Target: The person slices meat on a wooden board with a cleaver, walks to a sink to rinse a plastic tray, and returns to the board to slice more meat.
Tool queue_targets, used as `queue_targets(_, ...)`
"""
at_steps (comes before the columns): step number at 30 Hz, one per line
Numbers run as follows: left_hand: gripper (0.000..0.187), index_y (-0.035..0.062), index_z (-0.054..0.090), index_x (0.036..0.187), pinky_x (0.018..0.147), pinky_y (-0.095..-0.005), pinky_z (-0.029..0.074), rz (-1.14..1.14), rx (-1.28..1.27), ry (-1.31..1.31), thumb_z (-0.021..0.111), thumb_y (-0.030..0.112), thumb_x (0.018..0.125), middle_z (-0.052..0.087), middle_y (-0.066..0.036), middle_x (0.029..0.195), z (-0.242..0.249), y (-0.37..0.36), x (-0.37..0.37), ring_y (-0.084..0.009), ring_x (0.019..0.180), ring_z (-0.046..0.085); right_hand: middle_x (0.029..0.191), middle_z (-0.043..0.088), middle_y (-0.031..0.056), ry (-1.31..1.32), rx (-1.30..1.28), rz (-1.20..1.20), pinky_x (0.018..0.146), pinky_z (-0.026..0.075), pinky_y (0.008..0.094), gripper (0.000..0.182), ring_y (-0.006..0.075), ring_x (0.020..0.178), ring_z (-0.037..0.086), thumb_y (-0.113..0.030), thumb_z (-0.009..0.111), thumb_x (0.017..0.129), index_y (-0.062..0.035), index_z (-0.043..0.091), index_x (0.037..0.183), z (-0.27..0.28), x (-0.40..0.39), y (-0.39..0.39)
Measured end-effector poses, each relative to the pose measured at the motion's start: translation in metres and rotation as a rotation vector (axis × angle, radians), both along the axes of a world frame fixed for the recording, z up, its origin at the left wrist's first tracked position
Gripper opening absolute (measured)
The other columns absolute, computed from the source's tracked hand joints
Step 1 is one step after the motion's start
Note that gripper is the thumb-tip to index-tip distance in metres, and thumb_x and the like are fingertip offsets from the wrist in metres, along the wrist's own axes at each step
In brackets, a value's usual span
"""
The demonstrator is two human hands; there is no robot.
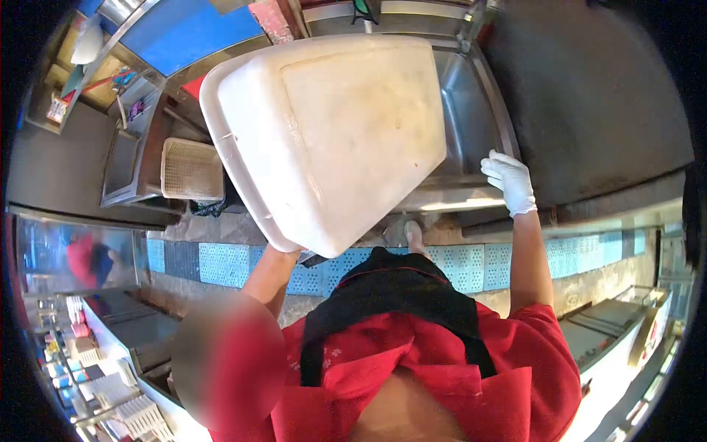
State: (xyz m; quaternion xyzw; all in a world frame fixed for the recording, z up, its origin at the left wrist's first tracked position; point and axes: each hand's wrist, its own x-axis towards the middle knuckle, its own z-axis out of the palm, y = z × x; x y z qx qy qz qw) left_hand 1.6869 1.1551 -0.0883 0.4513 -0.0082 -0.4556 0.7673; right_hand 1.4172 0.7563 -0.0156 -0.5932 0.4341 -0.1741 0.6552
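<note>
One large white plastic tub point(353, 140) fills the middle of the head view, tilted, rolled lip to the left and outer surface facing the wearer, above and forward of the left hand point(296, 255). That hand is mostly hidden at the tub's lower edge, so I cannot tell how its fingers close; it appears to bear the load. The white-gloved right hand point(509, 180) is released, its fingers loosely bent, apart from the tub and just beside the stainless-steel sink point(475, 110), which lies forward of it, partly covered by the tub. For so bulky a load, one-sided support looks prone to twisting; a firm hold under the lip with the left and a flat right palm against the far wall would steady it. The glove may slip if wet. Left of the left hand, the beige plastic basket point(193, 171) calls for clearance; the perforated blue floor mats point(464, 267), below both hands, call for careful footing.
</note>
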Motion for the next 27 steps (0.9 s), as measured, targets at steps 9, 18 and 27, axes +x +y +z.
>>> queue_targets(9, 0.058, 0.0038, 0.040, 0.138, 0.083, -0.0414, 0.057, -0.162, 0.050, -0.089, 0.060, 0.017, 0.085, 0.057, -0.021, 0.125, 0.038, 0.041, -0.027, -0.0339, 0.102, 0.064, 0.081, 0.069, 0.0065, -0.145, -0.189, -0.006, 0.057, 0.048, 0.0220, 0.017, 0.0093, 0.064, 0.060, -0.008, 0.070, 0.085, 0.0011, 0.071, 0.100, 0.054, -0.076, 0.086)
queue_targets(18, 0.057, 0.0042, 0.040, 0.138, 0.083, -0.0412, 0.057, -0.609, 0.125, -0.233, 0.060, 0.015, 0.085, 0.057, -0.020, 0.125, 0.079, -0.047, -0.118, -0.0336, 0.102, 0.064, 0.099, 0.070, 0.0116, -0.310, -0.092, -0.137, 0.082, 0.051, 0.0326, 0.046, 0.0172, 0.094, 0.064, -0.040, 0.063, 0.092, 0.0019, 0.067, 0.110, 0.104, -0.229, 0.162)
queue_targets(27, 0.057, 0.0047, 0.040, 0.138, 0.082, -0.0411, 0.057, -1.166, 0.108, -0.178, 0.059, 0.012, 0.085, 0.057, -0.020, 0.124, 0.084, -0.181, -0.292, -0.0333, 0.102, 0.064, 0.122, 0.060, 0.0271, -0.030, -0.504, -0.514, 0.099, 0.043, 0.0397, 0.058, 0.0361, 0.117, 0.057, -0.050, 0.044, 0.099, 0.0013, 0.057, 0.122, 0.098, -0.438, 0.194)
